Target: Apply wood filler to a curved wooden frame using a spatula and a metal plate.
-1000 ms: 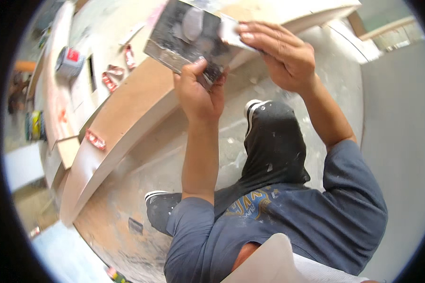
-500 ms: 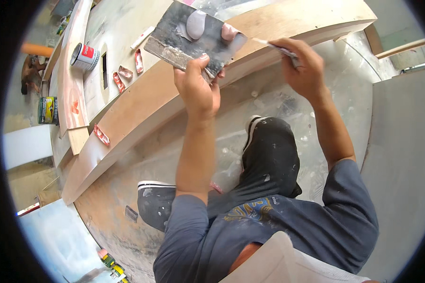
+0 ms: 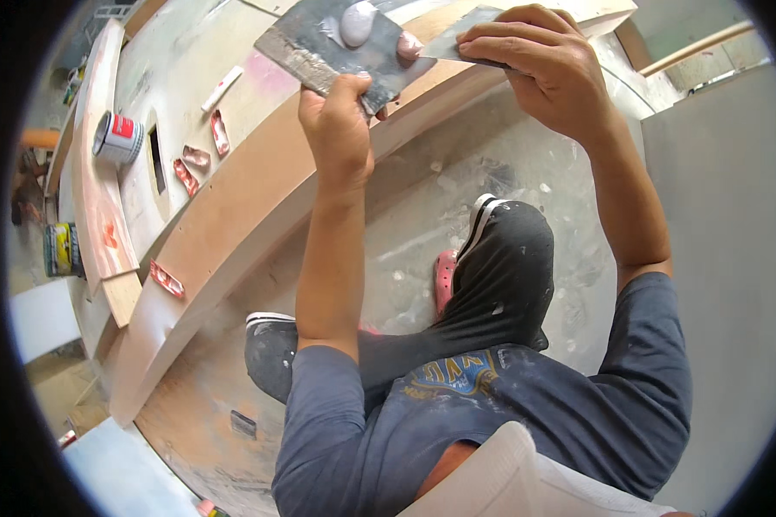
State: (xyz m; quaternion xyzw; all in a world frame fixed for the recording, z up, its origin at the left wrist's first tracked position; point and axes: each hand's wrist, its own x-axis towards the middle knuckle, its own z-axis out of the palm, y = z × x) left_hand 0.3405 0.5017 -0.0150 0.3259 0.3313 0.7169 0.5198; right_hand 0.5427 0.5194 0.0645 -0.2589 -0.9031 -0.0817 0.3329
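My left hand [image 3: 341, 133] grips a dark mixing board [image 3: 297, 39] by its near edge, with the thumb on top. A large pale dab of putty [image 3: 357, 24] and a smaller pinkish dab of putty [image 3: 409, 46] sit on it. My right hand [image 3: 543, 65] is closed round a thin grey putty spreader [image 3: 461, 39], fingers laid along its face. The spreader's left corner reaches the board's right side beside the pinkish dab; whether it touches the putty I cannot tell.
Behind my left hand curves a wooden rim [image 3: 224, 224]. Several crumpled red tubes [image 3: 220, 133] and a white stick [image 3: 222, 89] lie beyond it. A tin [image 3: 118, 138] stands at the left, near a long wooden strip [image 3: 99, 198]. A grey panel [image 3: 724, 258] rises on the right.
The spreader has turned from edge-on to broad face showing and moved left against the board's side. The board has shifted slightly up and left in view.
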